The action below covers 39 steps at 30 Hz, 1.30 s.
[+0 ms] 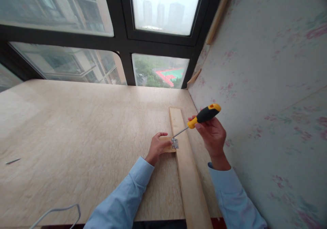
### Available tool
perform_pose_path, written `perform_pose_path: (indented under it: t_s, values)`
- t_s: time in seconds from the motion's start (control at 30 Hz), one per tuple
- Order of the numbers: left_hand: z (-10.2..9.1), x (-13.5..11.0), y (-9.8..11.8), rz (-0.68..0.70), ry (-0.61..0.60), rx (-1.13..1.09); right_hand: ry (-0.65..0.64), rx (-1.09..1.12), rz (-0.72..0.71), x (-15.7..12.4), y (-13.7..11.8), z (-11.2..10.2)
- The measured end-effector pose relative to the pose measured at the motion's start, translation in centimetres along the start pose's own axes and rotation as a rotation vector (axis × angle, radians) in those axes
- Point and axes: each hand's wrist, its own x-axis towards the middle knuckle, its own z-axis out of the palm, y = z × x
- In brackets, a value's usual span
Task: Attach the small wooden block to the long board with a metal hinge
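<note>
A yellow and black screwdriver (206, 114) is gripped in my right hand (214, 135), its shaft slanting down to the left. The tip meets the upper part of a small metal hinge (175, 143). That hinge lies across the joint between a long wooden board (189, 167) and a short wood piece (169, 149) at the board's left side. My left hand (158, 147) is closed around the short piece, with fingertips at the hinge's left edge. Whether a screw sits under the tip is too small to make out.
The boards rest on a beige marble-look sill (76, 130). A thin pointed metal item (12, 161) lies at far left, and a pale cable (60, 209) curls at the front edge. A floral papered wall (268, 103) rises close on the right; dark-framed windows (158, 45) stand behind.
</note>
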Motion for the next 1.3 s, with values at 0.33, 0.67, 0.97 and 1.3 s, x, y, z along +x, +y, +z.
perform_pose_path:
  t_s: [0.33,0.67,0.97,1.3]
  values:
    - [0.1,0.2,-0.1,-0.002,0.003,0.005,-0.057,-0.096,0.019,-1.4,1.8,-0.4]
    - [0.0,0.1,-0.2,-0.005,-0.009,-0.016,-0.078,-0.134,0.038,-1.3,1.9,-0.3]
    - [0.0,0.1,-0.2,-0.002,-0.005,0.0,-0.085,-0.15,0.06,-1.3,1.9,-0.3]
    - [0.0,0.2,-0.2,0.003,0.005,0.048,-0.106,-0.083,0.052,-1.5,2.2,-0.8]
